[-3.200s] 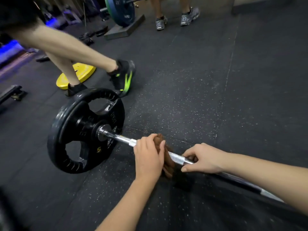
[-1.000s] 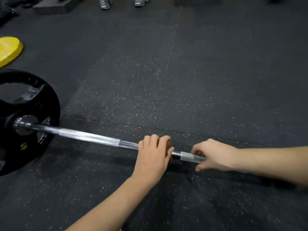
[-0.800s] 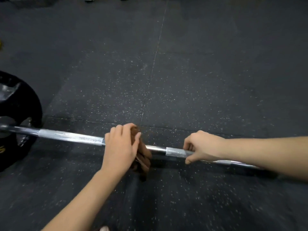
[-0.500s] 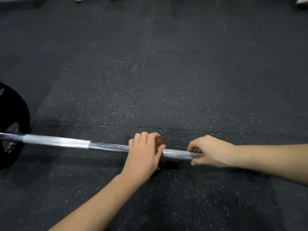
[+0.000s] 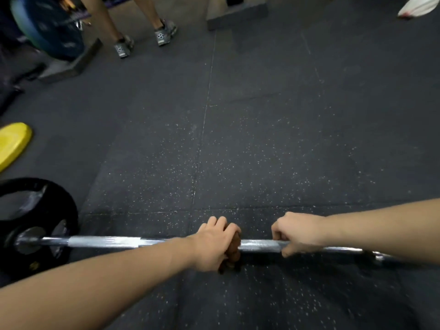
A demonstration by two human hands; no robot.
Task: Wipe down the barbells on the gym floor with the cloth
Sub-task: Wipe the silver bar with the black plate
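On the floor (image 5: 238, 139) lies the bar (image 5: 102, 242), a plate (image 5: 35, 210) at its left end; the right hand (image 5: 297, 234) has its grip curled round bare steel; the left hand (image 5: 212, 244) clamps the cloth (image 5: 234, 248) to the bar just beside it; a slackened right grip may let the bar roll.

Dark rubber gym floor (image 5: 262, 144) flecked with pale specks, laid in large tiles with thin seams. At the far edge, a grey block (image 5: 235, 14) and another person's legs (image 5: 148, 10) in grey trainers (image 5: 164, 34). A yellow weight plate (image 5: 12, 144) lies flat at left. Lighting is dim.
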